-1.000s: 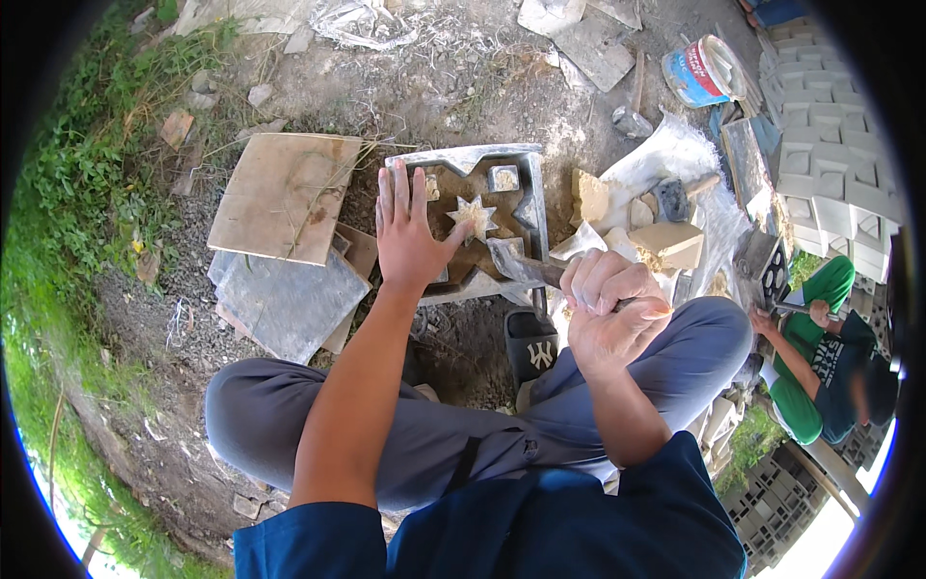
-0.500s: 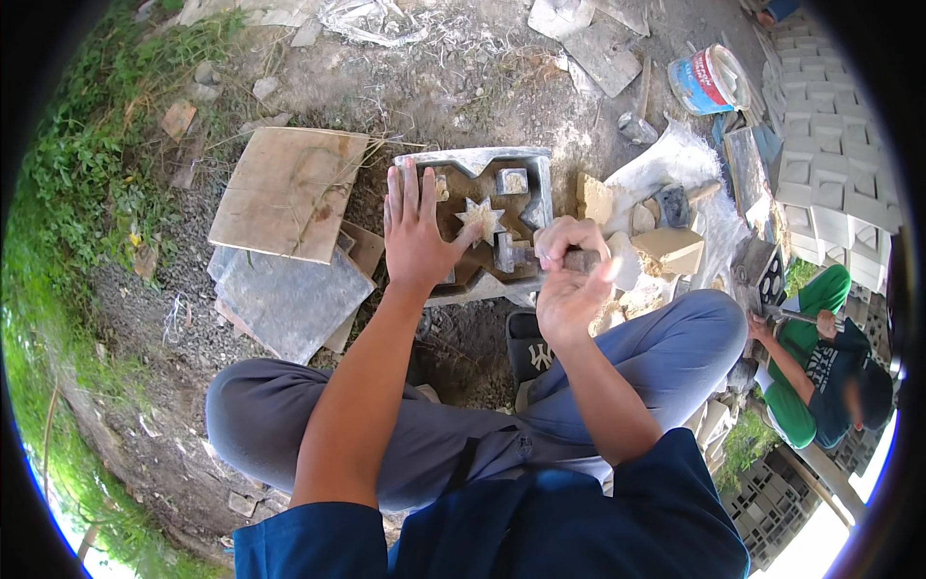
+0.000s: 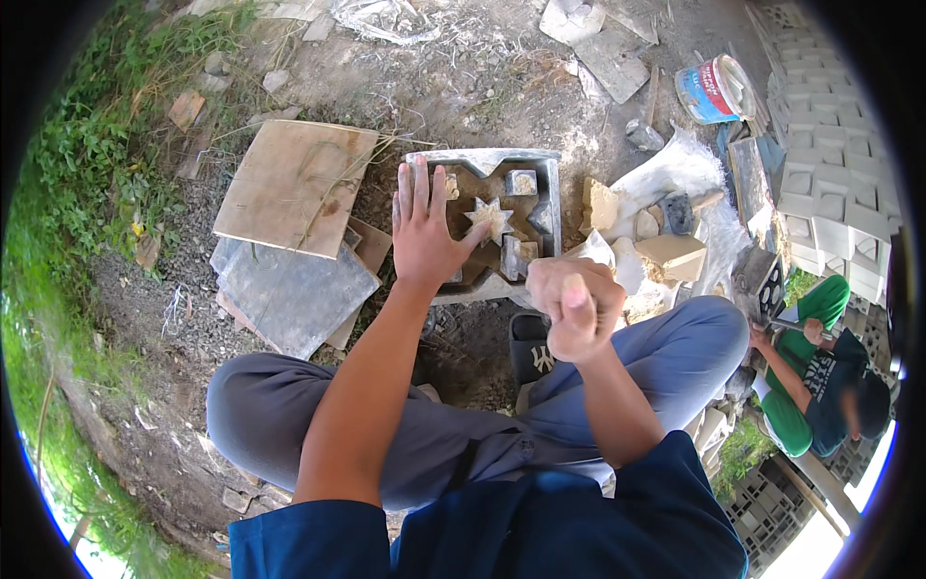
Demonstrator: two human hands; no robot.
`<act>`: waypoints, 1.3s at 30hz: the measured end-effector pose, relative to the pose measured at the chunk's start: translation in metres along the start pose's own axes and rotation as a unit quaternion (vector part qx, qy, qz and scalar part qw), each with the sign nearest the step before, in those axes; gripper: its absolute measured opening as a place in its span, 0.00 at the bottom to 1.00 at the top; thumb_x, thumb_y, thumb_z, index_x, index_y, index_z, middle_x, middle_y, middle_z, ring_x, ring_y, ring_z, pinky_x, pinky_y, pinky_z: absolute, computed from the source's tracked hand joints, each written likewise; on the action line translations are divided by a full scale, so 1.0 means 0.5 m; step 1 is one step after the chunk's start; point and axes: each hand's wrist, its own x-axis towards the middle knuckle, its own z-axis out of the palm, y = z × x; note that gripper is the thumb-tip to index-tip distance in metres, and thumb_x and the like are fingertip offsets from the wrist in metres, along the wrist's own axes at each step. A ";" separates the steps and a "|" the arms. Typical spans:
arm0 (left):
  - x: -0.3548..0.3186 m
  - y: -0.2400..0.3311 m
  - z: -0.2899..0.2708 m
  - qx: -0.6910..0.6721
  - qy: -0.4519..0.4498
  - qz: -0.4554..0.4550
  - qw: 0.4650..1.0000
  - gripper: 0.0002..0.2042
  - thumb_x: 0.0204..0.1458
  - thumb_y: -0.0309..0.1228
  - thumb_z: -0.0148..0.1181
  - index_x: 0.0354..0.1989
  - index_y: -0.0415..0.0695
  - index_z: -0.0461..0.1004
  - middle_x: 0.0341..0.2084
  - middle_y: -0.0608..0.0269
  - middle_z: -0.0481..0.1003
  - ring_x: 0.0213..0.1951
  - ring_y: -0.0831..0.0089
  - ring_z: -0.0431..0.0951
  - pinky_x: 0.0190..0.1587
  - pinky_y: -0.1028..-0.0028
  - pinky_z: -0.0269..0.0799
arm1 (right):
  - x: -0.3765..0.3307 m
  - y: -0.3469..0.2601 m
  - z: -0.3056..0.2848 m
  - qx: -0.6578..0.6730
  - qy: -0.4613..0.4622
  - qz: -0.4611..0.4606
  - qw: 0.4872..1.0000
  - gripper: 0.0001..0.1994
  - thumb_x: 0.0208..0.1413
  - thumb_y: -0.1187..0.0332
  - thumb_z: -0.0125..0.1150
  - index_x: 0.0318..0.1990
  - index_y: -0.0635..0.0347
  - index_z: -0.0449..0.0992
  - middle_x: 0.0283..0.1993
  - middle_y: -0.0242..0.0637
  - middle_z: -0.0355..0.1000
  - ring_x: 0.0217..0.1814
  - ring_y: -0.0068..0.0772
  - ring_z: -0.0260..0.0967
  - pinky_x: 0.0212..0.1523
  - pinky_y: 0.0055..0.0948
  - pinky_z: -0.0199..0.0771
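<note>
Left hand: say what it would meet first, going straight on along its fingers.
The left hand would likely meet the grey mould's far rim, then ground; whether it touches now is unclear.

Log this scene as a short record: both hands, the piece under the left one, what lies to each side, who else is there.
Left hand: spread over the frame's left side, thumb at the star
Right hand: closed, near the frame's lower right corner; contents hidden
Piece: grey frame with a star-shaped block in its middle
Left side: brown board overlapping a grey slab
Right side: tan chunk, white sheet
Far right: paint bucket
Other person: right edge, green trousers
</note>
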 end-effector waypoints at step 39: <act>-0.005 0.008 0.003 0.018 -0.018 -0.013 1.000 0.51 0.50 0.58 0.72 0.76 0.40 0.58 0.79 0.46 0.49 0.79 0.44 0.46 0.77 0.50 0.51 | -0.044 0.000 -0.009 0.052 0.068 -0.041 0.995 0.34 0.74 0.43 0.46 0.19 0.60 0.57 0.13 0.31 0.54 0.13 0.27 0.52 0.16 0.31 0.53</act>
